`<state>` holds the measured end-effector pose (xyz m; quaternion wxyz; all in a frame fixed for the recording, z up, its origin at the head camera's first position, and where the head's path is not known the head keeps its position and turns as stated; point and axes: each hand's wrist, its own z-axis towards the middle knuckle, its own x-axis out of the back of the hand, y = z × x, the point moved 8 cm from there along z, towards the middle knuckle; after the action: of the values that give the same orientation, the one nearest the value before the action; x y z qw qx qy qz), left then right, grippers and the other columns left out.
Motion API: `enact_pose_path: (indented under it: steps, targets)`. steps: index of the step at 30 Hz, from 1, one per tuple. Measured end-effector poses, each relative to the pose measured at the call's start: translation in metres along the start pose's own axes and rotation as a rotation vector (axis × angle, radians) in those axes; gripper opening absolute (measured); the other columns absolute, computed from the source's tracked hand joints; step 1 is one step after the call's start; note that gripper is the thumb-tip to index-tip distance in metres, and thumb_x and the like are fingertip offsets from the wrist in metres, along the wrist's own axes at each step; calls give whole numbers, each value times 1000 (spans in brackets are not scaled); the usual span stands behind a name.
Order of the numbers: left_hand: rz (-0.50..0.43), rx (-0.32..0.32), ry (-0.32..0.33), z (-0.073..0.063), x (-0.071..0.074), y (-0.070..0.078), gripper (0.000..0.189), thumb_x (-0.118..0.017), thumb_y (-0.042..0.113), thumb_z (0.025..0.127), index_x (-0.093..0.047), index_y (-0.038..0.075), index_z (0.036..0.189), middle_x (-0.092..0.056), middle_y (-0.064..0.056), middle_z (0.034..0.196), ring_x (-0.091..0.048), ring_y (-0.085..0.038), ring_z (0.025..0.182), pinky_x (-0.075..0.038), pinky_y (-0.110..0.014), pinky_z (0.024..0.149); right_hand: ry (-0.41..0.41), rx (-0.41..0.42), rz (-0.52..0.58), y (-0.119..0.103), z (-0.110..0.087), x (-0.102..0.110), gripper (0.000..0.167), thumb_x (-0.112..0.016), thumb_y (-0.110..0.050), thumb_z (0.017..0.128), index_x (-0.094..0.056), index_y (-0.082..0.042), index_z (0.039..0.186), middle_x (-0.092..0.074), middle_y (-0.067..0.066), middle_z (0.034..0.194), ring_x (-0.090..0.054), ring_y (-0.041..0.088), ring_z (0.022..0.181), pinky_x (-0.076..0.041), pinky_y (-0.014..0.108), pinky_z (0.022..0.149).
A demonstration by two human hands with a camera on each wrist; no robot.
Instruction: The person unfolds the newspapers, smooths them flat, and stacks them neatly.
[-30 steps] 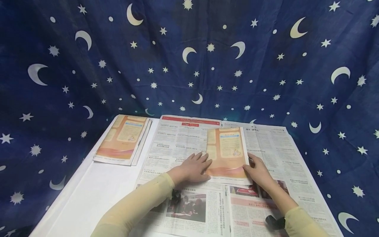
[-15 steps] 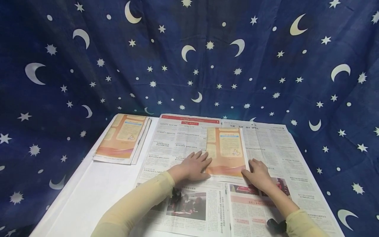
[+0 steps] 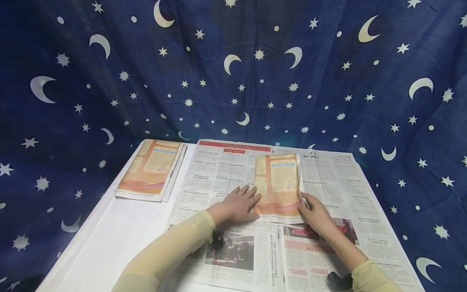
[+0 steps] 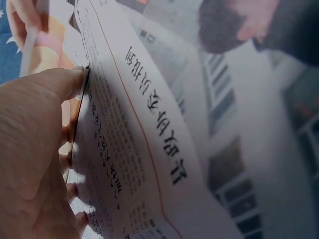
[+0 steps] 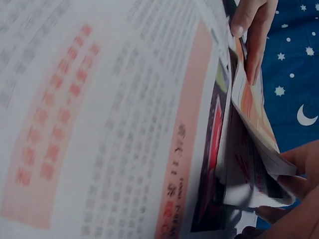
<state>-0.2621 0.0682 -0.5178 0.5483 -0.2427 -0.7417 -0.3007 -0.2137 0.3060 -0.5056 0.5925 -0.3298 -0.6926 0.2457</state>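
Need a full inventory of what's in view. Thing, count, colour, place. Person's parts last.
orange paper: 1, orange with white borders, on the newspaper, between the hands
paper stack: 1, sheet count unclear, orange top with white edges, on the table left of the newspaper
newspaper: 1 spread, sheet count unclear, grey-white with red and pink blocks, on the table
table: 1, white, under the papers
curtain: backdrop, dark blue with pale moons and stars, behind and beside the table
dark devices: 2, black, one by each wrist
sleeves: 2, pale yellow, on the forearms
left hand: 1, bare, at the orange paper's left edge
right hand: 1, bare, pinching its right edge
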Motion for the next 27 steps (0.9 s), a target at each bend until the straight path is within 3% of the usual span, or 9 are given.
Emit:
enact_pose_path:
  steps: [3,6,9,13,16,19,23,25,27]
  targets:
    - [2,1,-3,0,1,0,77,-45,63,101,-26,24,164,-14,-3,171,-9,-28,157,-9,-47,126,-4,-8,50,-4,-2,2,65,-52,-35,107,-30,-3,160,-14,29,166,-15,55,149,-21,70,114]
    - [2,3,-3,-1,1,0,78,-45,63,100,-26,24,164,-14,-4,171,-10,-28,157,-10,-47,125,4,2,99,-9,-6,4,65,-51,-36,108,-29,-6,161,-9,26,167,-16,56,148,-24,71,113]
    - [-2,2,0,-1,1,0,78,-46,63,100,-26,23,164,-15,-4,171,-11,-29,156,-10,-47,125,21,25,186,-16,-10,5,67,-52,-30,108,-22,-11,164,-15,25,166,-36,53,140,-44,62,105]
    - [-9,-2,0,-1,1,0,78,-45,63,101,-26,23,165,-14,-4,171,-11,-29,156,-9,-47,125,36,62,364,-26,-14,2,85,-57,-23,105,3,-17,166,-27,24,162,-55,42,128,-58,36,91]
    - [-20,-2,3,-2,2,0,77,-45,62,101,-26,23,164,-14,-4,171,-11,-30,156,-9,-48,125,23,75,495,-33,-20,-6,94,-61,-24,104,10,-19,165,-36,21,160,-60,38,126,-55,28,93]
    - [-57,-3,10,-2,3,-1,77,-47,61,101,-27,22,164,-15,-5,171,-11,-31,156,-9,-49,125,-20,75,520,-39,-26,-19,87,-63,-30,103,-5,-21,166,-44,15,156,-58,36,129,-47,39,107]
    - [-201,-6,30,-1,7,-4,75,-47,57,102,-29,18,163,-19,-7,169,-13,-33,156,-9,-51,125,-67,114,440,-49,-30,-38,75,-61,-33,104,-20,-19,164,-40,16,157,-40,41,143,-28,62,116]
    - [-343,-1,41,-1,11,-7,74,-46,55,103,-29,17,163,-23,-6,168,-14,-32,155,-10,-50,125,-71,148,407,-55,-30,-44,75,-59,-34,105,-16,-16,164,-34,19,160,-32,45,147,-23,65,117]
    - [-532,-4,45,0,16,-11,72,-43,52,105,-26,14,164,-26,-6,167,-17,-30,155,-13,-48,125,-72,183,392,-62,-31,-48,74,-55,-35,107,-14,-13,163,-35,23,159,-33,46,146,-26,65,116]
